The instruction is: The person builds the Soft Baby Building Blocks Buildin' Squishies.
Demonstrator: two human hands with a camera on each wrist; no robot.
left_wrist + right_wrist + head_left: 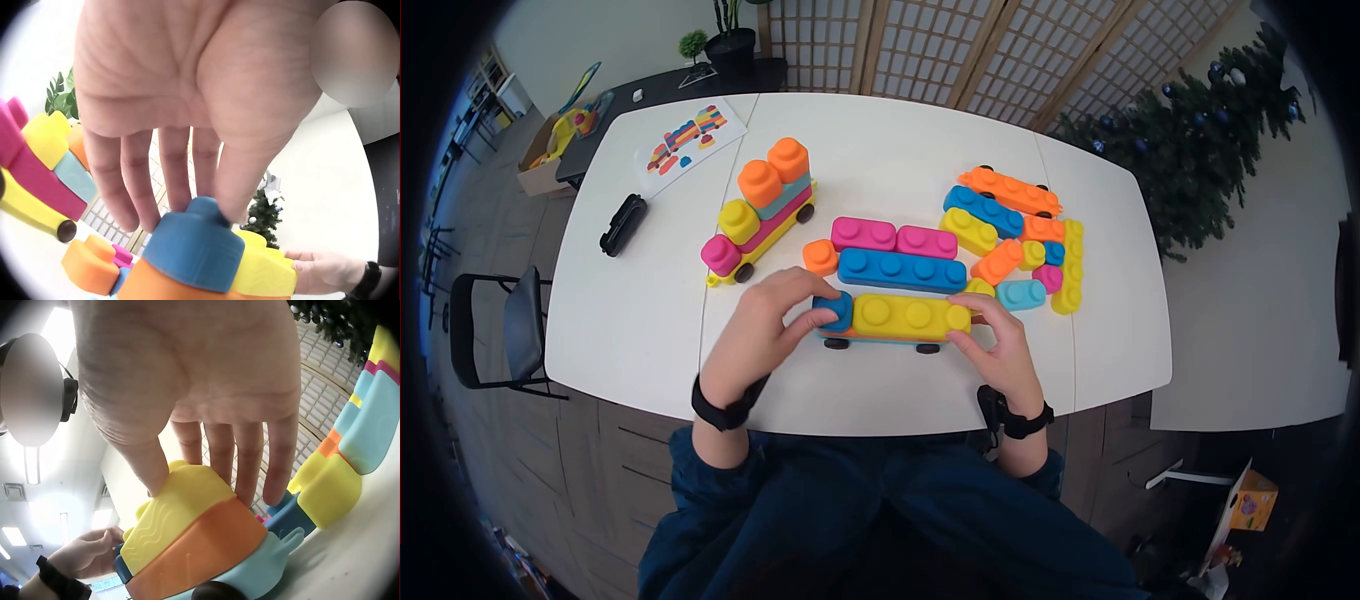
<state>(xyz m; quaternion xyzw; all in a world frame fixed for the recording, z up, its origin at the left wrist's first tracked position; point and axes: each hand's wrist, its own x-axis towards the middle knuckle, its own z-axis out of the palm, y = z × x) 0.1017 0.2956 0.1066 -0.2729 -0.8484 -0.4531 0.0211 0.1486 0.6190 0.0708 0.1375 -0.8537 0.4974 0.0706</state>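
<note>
My left hand (768,322) pinches a small dark blue block (832,312) between thumb and fingers. That block sits at the left end of a stacked toy car, beside a long yellow block (897,316). My right hand (1002,348) grips the yellow block's right end, thumb on the near side and fingers on the far side. Beneath, the right wrist view shows an orange layer (206,540) and a light blue wheeled base (265,565) with a hook at its end. The left wrist view shows the dark blue block resting on the orange layer.
Just beyond the car lie a long blue block (902,270), two pink blocks and an orange block (820,257). Another built car (765,225) stands to the left. Several loose blocks and an orange wheeled base (1010,190) lie right. A picture sheet (665,175) and black case (623,225) are far left.
</note>
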